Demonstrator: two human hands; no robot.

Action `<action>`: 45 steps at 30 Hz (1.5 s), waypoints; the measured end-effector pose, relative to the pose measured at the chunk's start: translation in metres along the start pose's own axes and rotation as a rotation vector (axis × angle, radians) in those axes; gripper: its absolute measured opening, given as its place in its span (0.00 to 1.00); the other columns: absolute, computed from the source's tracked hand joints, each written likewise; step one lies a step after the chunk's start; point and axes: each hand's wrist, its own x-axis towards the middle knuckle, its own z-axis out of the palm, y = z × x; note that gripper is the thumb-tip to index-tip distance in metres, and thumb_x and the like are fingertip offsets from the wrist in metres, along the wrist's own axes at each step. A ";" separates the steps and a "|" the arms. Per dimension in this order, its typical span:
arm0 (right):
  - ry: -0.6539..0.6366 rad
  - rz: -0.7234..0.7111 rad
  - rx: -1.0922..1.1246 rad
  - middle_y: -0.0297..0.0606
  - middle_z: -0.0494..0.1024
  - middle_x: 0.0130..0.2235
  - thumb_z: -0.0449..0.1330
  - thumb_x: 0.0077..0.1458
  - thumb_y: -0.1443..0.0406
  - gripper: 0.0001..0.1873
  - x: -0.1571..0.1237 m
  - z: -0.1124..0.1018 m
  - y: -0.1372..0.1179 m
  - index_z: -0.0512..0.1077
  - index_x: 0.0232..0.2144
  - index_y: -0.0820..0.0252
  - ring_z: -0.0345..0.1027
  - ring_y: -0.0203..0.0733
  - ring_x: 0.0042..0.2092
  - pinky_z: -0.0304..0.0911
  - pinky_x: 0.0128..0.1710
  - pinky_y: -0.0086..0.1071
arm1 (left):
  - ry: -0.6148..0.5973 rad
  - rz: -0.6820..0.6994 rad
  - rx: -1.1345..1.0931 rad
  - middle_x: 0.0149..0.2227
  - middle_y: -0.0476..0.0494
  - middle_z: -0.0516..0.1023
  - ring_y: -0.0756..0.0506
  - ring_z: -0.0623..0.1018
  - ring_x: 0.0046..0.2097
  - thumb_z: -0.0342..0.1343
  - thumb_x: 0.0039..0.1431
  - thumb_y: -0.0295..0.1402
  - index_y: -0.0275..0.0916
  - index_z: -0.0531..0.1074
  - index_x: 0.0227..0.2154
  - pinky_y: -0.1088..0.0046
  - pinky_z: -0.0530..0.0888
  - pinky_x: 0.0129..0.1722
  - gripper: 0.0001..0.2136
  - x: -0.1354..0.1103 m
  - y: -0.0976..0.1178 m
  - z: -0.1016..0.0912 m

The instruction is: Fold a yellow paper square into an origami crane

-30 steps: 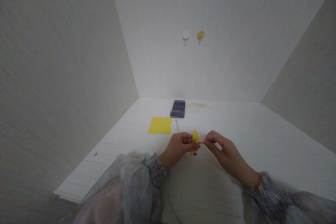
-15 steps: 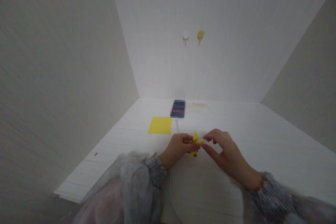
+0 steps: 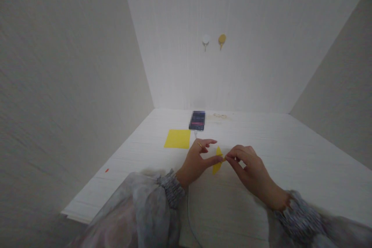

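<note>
A small folded yellow paper piece [image 3: 217,162] is held between both hands just above the white table [image 3: 290,151]. My left hand [image 3: 197,159] pinches its left side with thumb and forefinger, while the other fingers stretch out above it; a ring shows on one finger. My right hand [image 3: 247,166] pinches a thin point of the paper at its right side, fingers curled. Both wrists wear gathered grey sleeves.
A flat yellow paper square [image 3: 177,138] lies on the table beyond my left hand. A dark phone [image 3: 197,120] rests behind it with a white cable [image 3: 188,209] running toward me. Two hooks, white [image 3: 205,40] and yellow [image 3: 222,39], are on the back wall. Walls enclose three sides.
My left hand's upper fingers have lifted and spread out. The folded paper has turned and now hangs lower between the hands. My right hand has closed back onto its tip.
</note>
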 end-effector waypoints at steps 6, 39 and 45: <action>-0.028 -0.015 -0.010 0.33 0.68 0.25 0.52 0.50 0.69 0.04 0.000 0.002 -0.004 0.66 0.24 0.59 0.60 0.35 0.28 0.53 0.32 0.33 | -0.066 0.111 -0.021 0.30 0.47 0.64 0.50 0.66 0.35 0.57 0.43 0.35 0.40 0.73 0.27 0.73 0.65 0.37 0.07 0.000 0.006 -0.001; -0.068 0.036 0.046 0.32 0.68 0.23 0.54 0.48 0.68 0.04 -0.002 0.005 -0.012 0.66 0.23 0.58 0.60 0.35 0.26 0.56 0.29 0.32 | -0.039 -0.023 -0.036 0.29 0.50 0.63 0.51 0.66 0.33 0.59 0.40 0.34 0.37 0.71 0.18 0.76 0.63 0.36 0.06 0.001 0.004 -0.003; -0.024 -0.006 0.041 0.32 0.69 0.23 0.53 0.48 0.68 0.06 -0.002 0.002 -0.011 0.67 0.22 0.58 0.61 0.35 0.26 0.56 0.30 0.32 | -0.086 -0.023 -0.093 0.31 0.48 0.63 0.51 0.66 0.34 0.59 0.40 0.35 0.38 0.72 0.24 0.76 0.64 0.35 0.07 0.001 0.002 -0.003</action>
